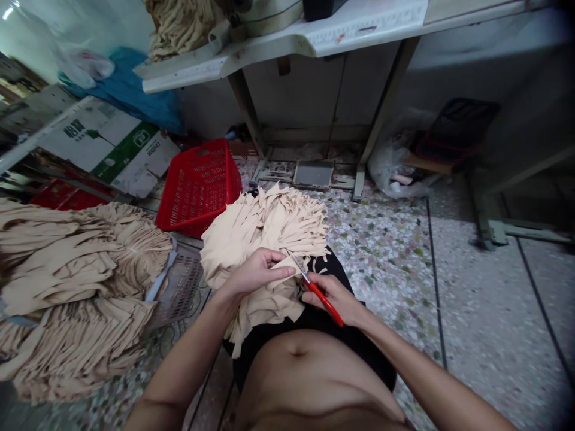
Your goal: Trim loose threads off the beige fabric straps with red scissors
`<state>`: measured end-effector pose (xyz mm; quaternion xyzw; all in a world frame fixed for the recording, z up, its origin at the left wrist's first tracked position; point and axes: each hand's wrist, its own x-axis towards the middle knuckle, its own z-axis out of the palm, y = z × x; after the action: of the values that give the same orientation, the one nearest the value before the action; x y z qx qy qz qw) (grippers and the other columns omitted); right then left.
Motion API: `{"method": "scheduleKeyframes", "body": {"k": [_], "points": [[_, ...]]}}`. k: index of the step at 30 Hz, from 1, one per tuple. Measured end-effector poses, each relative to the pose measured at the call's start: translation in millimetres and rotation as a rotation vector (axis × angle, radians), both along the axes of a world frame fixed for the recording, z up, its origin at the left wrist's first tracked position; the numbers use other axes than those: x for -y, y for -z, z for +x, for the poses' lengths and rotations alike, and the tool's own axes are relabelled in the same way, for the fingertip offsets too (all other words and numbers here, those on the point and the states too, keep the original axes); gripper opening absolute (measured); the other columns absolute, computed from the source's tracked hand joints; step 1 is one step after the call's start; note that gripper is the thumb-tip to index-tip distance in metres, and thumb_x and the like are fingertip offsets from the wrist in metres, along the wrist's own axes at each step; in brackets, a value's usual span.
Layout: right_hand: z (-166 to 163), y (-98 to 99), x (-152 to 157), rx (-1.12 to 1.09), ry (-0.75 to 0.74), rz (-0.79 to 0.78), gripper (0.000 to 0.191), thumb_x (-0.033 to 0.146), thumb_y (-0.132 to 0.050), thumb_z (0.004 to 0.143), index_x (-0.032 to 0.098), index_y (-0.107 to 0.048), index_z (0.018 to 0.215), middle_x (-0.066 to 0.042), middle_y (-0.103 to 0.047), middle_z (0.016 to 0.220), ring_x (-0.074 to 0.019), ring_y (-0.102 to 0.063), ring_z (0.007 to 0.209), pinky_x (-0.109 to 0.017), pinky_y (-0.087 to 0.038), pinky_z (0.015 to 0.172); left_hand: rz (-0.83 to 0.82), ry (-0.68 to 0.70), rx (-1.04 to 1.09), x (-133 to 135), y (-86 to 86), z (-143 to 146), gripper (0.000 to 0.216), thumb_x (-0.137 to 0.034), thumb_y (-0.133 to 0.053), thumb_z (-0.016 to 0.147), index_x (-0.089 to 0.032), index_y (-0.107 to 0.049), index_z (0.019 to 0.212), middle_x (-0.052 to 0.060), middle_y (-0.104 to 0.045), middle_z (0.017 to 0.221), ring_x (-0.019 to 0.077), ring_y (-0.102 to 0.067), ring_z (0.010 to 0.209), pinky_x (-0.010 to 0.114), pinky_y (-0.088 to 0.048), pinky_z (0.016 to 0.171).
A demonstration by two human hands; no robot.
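Bare belly (305, 377) at 6 o'clock, black shorts (314, 317) just above it; clock taken from our lap, 12 straight ahead. Left hand (256, 272) pinches a beige fabric strip (285, 267) between thumb and fingers, right over a big fabric bundle (265, 239) lying on the lap. Right hand (332, 297) is closed around red-handled scissors (320, 296), tips at the strip's edge; we can't tell if the blades are open or closed.

Strip looks light, soft and floppy, likely to sag unless we pinch it close to the scissor tips. Bundle looks limp too, best gathered from underneath.

Around us, a heap of the same beige strips (76, 269) sits at 9 o'clock on a grey plastic basket (179, 287). Red basket (200, 188) tipped on its side at 11 o'clock, cardboard box (103, 143) beyond it. White table (287, 45) at 12 o'clock, speckled floor (395, 257) to 3 o'clock.
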<state>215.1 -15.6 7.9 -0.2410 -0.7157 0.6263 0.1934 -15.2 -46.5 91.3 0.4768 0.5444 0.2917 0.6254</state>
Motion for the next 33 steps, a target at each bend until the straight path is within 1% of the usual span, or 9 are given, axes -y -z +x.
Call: {"method": "scheduleKeyframes", "body": {"k": [5,8,11,14,18,21,24,28,33], "points": [[1,4.6,8,0.001,0.089,-0.124,0.053,0.06,-0.073,0.086,0.02,-0.046,0.065,0.007,-0.041,0.057,-0.0103,-0.035,0.054,-0.022,-0.027,0.049,0.019,0.019,-0.035,0,-0.4,4,0.032,-0.042,-0.075,0.087,-0.01,-0.079,0.095,0.007,-0.074,0.088,0.018,-0.064,0.08,0.025,-0.048,0.073],[5,11.8,17,0.001,0.155,-0.121,0.055,0.059,-0.078,0.082,0.019,-0.045,0.063,0.007,-0.038,0.056,-0.0098,-0.031,0.054,-0.023,-0.023,0.049,0.018,0.053,-0.038,1,-3.2,6,0.032,-0.041,-0.074,0.088,-0.01,-0.078,0.095,0.007,-0.074,0.089,0.017,-0.063,0.078,0.024,-0.047,0.072],[9,20.2,27,-0.005,0.215,-0.109,0.056,0.06,-0.08,0.079,0.02,-0.045,0.062,0.007,-0.036,0.056,-0.0099,-0.029,0.055,-0.024,-0.023,0.05,0.001,0.075,-0.023,3,-6.6,8,0.029,-0.038,-0.075,0.088,-0.011,-0.078,0.096,0.005,-0.073,0.087,0.0146,-0.062,0.076,0.023,-0.046,0.07],[13,21.3,32,-0.019,0.187,-0.093,0.056,0.062,-0.077,0.082,0.02,-0.044,0.066,0.007,-0.036,0.059,-0.0105,-0.03,0.056,-0.024,-0.024,0.051,0.001,0.07,-0.02,4,-7.4,10,0.027,-0.037,-0.076,0.087,-0.01,-0.077,0.095,0.006,-0.073,0.087,0.0145,-0.063,0.077,0.022,-0.046,0.071],[13,9.2,30,-0.082,0.068,-0.057,0.049,0.066,-0.061,0.093,0.02,-0.05,0.08,0.004,-0.044,0.069,-0.0126,-0.037,0.062,-0.024,-0.03,0.056,0.012,0.05,-0.018,5,-3.2,15,0.028,-0.037,-0.074,0.089,-0.011,-0.077,0.097,0.007,-0.074,0.092,0.0157,-0.064,0.08,0.023,-0.047,0.074],[11,2.3,26,-0.113,0.041,-0.051,0.05,0.068,-0.054,0.096,0.02,-0.052,0.085,0.004,-0.045,0.072,-0.0134,-0.038,0.064,-0.025,-0.031,0.058,0.022,0.042,-0.02,5,0.2,18,0.029,-0.039,-0.073,0.09,-0.011,-0.077,0.097,0.007,-0.074,0.091,0.0156,-0.063,0.079,0.023,-0.046,0.073],[11,2.7,24,-0.092,0.051,-0.048,0.051,0.069,-0.056,0.095,0.02,-0.05,0.081,0.005,-0.043,0.069,-0.0128,-0.035,0.062,-0.025,-0.029,0.056,0.015,0.039,-0.024,5,1.0,18,0.031,-0.041,-0.073,0.089,-0.011,-0.076,0.094,0.005,-0.072,0.086,0.0147,-0.061,0.075,0.022,-0.045,0.069],[11,6.8,23,-0.051,0.076,-0.059,0.049,0.063,-0.063,0.093,0.02,-0.047,0.074,0.006,-0.04,0.065,-0.0118,-0.033,0.06,-0.025,-0.027,0.054,0.004,0.073,-0.021,4,1.7,18,0.032,-0.043,-0.073,0.089,-0.011,-0.076,0.091,0.003,-0.068,0.08,0.013,-0.056,0.069,0.022,-0.041,0.064],[14,14.7,28,0.006,0.168,-0.089,0.05,0.055,-0.074,0.087,0.02,-0.045,0.066,0.007,-0.04,0.057,-0.0108,-0.034,0.055,-0.024,-0.026,0.05,0.019,0.1,-0.053,3,4.6,20,0.032,-0.042,-0.071,0.09,-0.011,-0.074,0.085,0.0,-0.061,0.072,0.0112,-0.05,0.065,0.021,-0.036,0.059]]}}
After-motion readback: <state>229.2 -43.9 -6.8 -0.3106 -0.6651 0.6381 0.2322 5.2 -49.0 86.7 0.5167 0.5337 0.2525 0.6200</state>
